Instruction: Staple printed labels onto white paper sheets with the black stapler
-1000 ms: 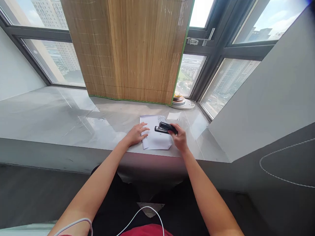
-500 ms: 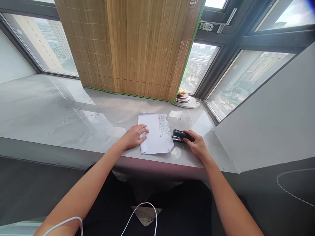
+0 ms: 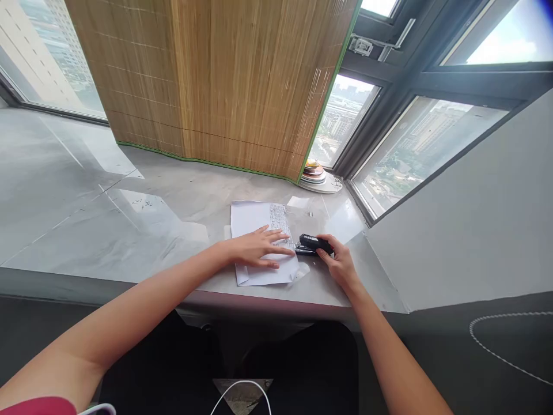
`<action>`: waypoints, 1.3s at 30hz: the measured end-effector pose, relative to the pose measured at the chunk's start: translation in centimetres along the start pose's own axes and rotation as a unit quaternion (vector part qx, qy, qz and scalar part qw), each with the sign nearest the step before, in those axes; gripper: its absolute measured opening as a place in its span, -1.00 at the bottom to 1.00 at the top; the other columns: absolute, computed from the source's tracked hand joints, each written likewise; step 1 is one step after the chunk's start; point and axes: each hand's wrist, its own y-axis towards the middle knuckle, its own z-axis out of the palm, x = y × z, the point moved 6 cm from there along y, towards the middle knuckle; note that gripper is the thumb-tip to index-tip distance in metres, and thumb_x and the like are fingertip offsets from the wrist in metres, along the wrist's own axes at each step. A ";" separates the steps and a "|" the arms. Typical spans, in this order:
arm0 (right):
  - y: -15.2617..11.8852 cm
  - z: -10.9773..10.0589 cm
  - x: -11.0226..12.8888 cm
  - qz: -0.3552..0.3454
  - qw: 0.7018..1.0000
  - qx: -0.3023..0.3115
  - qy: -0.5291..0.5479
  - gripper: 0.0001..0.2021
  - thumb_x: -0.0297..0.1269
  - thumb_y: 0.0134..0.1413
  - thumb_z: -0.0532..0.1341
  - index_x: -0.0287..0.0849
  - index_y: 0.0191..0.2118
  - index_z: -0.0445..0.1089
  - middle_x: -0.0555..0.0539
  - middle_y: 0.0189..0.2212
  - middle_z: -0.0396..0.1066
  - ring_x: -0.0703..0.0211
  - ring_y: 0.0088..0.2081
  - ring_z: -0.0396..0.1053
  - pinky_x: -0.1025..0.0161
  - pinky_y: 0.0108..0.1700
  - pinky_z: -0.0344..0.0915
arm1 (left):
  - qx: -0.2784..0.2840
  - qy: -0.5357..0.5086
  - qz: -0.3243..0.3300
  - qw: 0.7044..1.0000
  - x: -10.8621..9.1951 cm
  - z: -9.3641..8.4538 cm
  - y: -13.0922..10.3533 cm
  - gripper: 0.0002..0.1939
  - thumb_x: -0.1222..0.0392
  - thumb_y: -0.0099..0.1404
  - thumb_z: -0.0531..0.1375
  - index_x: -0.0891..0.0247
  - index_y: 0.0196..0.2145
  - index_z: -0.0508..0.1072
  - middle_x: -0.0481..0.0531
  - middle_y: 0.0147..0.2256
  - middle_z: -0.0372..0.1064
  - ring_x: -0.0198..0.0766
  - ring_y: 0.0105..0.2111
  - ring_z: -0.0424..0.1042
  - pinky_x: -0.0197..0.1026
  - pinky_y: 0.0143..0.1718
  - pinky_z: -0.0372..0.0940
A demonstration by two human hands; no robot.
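We hold the black stapler (image 3: 315, 243) with its nose at the right edge of the paper (image 3: 251, 217). Our right hand (image 3: 340, 260) grips its rear end; our left hand (image 3: 258, 248) lies spread open on the paper. The windowsill (image 3: 185, 193) carries the paper and, farther back, stacked plates (image 3: 314, 176) beside the bamboo blind (image 3: 224, 80).

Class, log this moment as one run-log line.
left hand: spread on paper | right hand: gripping stapler | stapler: at paper's right edge
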 end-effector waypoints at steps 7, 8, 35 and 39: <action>-0.2 0.4 1.3 -0.047 0.998 0.010 -0.035 -0.75 -0.21 0.30 0.25 -0.09 0.04 0.47 -0.08 -0.11 0.54 0.02 -0.13 0.48 0.09 -0.04 0.42 | 0.023 0.000 0.015 1.000 -0.1 1.8 0.6 -0.41 -0.19 0.55 0.04 -0.25 0.47 0.17 0.00 0.56 -0.26 0.17 0.54 -0.19 0.41 0.49 -0.30; -0.3 0.6 1.7 -0.062 0.997 0.011 -0.045 -0.75 -0.22 0.32 0.25 -0.08 0.06 0.47 -0.08 -0.10 0.53 0.02 -0.11 0.48 0.09 -0.03 0.43 | 0.019 -0.001 0.019 1.000 -0.2 1.8 0.6 -0.41 -0.19 0.55 0.05 -0.25 0.47 0.17 0.00 0.56 -0.25 0.16 0.54 -0.19 0.40 0.49 -0.30; -1.6 2.8 4.3 -0.197 0.958 0.063 -0.200 -0.34 -0.47 0.43 0.06 0.32 0.49 0.13 -0.14 0.05 0.39 -0.04 -0.01 0.38 -0.04 0.05 0.42 | 0.010 -0.023 0.014 1.000 -0.2 2.5 1.2 -0.35 -0.27 0.48 0.11 -0.19 0.45 0.24 -0.03 0.56 -0.25 0.23 0.55 -0.26 0.36 0.51 -0.30; -1.5 2.9 4.5 -0.199 0.956 0.063 -0.209 -0.35 -0.46 0.43 0.06 0.31 0.49 0.14 -0.15 0.05 0.39 -0.05 -0.03 0.36 -0.05 0.05 0.41 | 0.006 -0.033 0.007 0.999 -0.2 2.7 1.4 -0.35 -0.26 0.46 0.13 -0.19 0.44 0.26 -0.05 0.56 -0.21 0.22 0.55 -0.25 0.34 0.52 -0.31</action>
